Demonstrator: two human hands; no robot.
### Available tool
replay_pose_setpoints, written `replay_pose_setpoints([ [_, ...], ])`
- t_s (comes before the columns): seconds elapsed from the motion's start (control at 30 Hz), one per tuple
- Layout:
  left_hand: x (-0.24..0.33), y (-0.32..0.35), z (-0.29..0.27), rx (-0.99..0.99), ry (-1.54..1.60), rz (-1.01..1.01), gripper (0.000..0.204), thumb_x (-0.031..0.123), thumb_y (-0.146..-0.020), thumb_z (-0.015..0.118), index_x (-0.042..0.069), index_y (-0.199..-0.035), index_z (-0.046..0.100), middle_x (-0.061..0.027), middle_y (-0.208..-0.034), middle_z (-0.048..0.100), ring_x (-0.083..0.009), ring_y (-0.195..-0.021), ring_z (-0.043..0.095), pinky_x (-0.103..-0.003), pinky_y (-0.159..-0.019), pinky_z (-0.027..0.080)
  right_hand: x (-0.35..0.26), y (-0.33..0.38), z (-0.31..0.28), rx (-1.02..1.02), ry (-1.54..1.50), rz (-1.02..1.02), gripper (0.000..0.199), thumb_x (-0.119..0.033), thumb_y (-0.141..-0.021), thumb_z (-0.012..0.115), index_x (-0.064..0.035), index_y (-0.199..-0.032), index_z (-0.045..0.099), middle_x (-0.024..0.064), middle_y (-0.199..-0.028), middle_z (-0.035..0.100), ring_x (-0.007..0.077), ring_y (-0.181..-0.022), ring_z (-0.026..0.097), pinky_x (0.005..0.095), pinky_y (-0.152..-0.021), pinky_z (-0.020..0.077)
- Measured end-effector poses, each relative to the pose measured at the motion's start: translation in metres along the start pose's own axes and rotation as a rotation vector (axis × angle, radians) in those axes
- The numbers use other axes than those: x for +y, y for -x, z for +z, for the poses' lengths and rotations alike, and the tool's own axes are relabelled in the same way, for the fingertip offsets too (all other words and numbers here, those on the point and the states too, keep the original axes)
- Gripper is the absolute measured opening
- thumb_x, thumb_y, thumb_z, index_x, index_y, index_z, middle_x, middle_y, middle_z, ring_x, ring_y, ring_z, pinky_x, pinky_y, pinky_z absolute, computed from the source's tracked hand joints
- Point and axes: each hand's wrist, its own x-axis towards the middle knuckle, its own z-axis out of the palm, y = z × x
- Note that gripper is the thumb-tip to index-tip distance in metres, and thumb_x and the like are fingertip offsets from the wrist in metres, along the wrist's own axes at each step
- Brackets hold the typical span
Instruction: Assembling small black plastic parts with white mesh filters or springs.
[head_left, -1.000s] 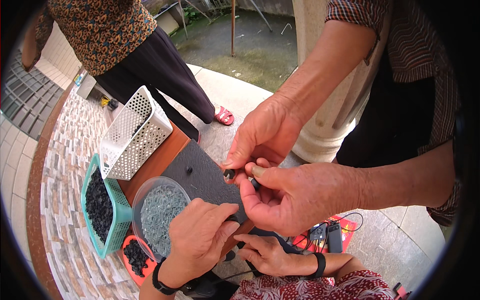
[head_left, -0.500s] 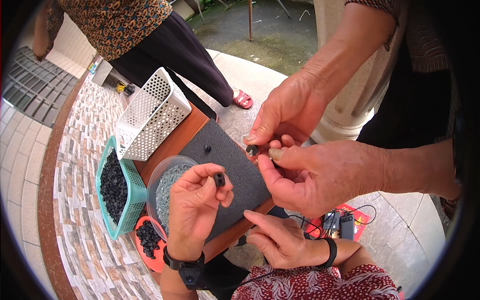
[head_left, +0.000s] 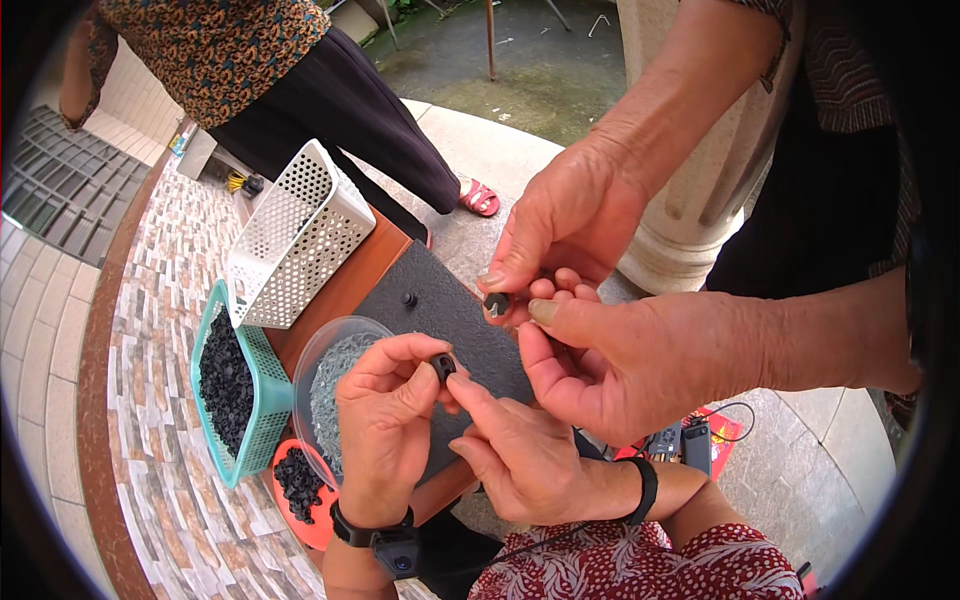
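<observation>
A small black part [head_left: 442, 366] is pinched upright in the left hand [head_left: 385, 430] fingertips above the black mat [head_left: 450, 310], the right hand [head_left: 515, 455] fingertips touching it from just below-right.

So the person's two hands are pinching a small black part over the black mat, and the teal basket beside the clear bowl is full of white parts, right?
Not quite. The head view shows the teal basket holding black parts, not white. The rest holds: the left hand and right hand pinch a small black part over the black mat, and the basket sits beside the clear bowl.
</observation>
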Motion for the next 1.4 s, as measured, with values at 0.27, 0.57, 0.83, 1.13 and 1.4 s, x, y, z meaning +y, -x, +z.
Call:
replay_pose_setpoints([
  [0.27, -0.001, 0.000, 0.002, -0.001, -0.079, 0.039, 0.019, 0.006, -0.082, 0.066, -0.004, -0.097, 0.058, -0.0106, -0.087, 0.062, -0.0158, -0.078, 0.060, -0.024, -0.073, 0.048, 0.010, -0.002, 0.001, 0.046, 0.021, -0.022, 0.051, 0.008, -0.075, 0.064, 0.0120, -0.122, 0.046, 0.0162, -0.088, 0.062, 0.0204, -0.063, 0.059, 0.0293, -0.060, 0.0484],
  [0.57, 0.004, -0.004, 0.000, -0.024, -0.075, 0.056, 0.019, 0.007, -0.082, 0.066, -0.003, -0.098, 0.058, -0.0099, -0.087, 0.061, -0.0157, -0.076, 0.058, -0.025, -0.068, 0.047, -0.002, -0.008, -0.004, 0.109, -0.030, 0.008, 0.047, 0.007, -0.075, 0.065, 0.0109, -0.119, 0.049, 0.0108, -0.073, 0.058, 0.0193, -0.057, 0.055, 0.0287, -0.052, 0.0446],
  [0.83, 0.000, -0.003, 0.000, -0.004, 0.089, -0.077, 0.021, 0.009, -0.085, 0.062, 0.000, -0.104, 0.057, -0.0102, -0.082, 0.057, -0.0156, -0.068, 0.051, -0.029, -0.059, 0.041, -0.003, 0.006, 0.004, 0.080, -0.120, -0.069, 0.037, 0.002, -0.076, 0.066, 0.0060, -0.111, 0.057, 0.0050, -0.059, 0.046, 0.0181, -0.046, 0.046, 0.0296, -0.041, 0.0324],
  [1.13, 0.002, -0.004, -0.002, -0.048, 0.225, -0.116, 0.020, 0.007, -0.088, 0.059, -0.004, -0.105, 0.058, -0.0119, -0.084, 0.061, -0.0141, -0.069, 0.054, -0.028, -0.060, 0.043, -0.007, 0.008, 0.005, 0.081, -0.128, -0.012, 0.032, 0.000, -0.078, 0.066, 0.0046, -0.109, 0.059, 0.0047, -0.059, 0.048, 0.0168, -0.048, 0.047, 0.0296, -0.046, 0.0337],
  [1.4, 0.002, -0.005, -0.003, -0.009, 0.211, -0.107, 0.021, 0.005, -0.088, 0.058, -0.004, -0.106, 0.057, -0.0109, -0.090, 0.062, -0.0157, -0.078, 0.058, -0.028, -0.071, 0.049, -0.004, 0.013, 0.005, 0.074, 0.057, -0.015, 0.041, -0.002, -0.077, 0.068, 0.0032, -0.116, 0.057, 0.0150, -0.106, 0.062, 0.0298, -0.098, 0.060, 0.0365, -0.089, 0.0444],
])
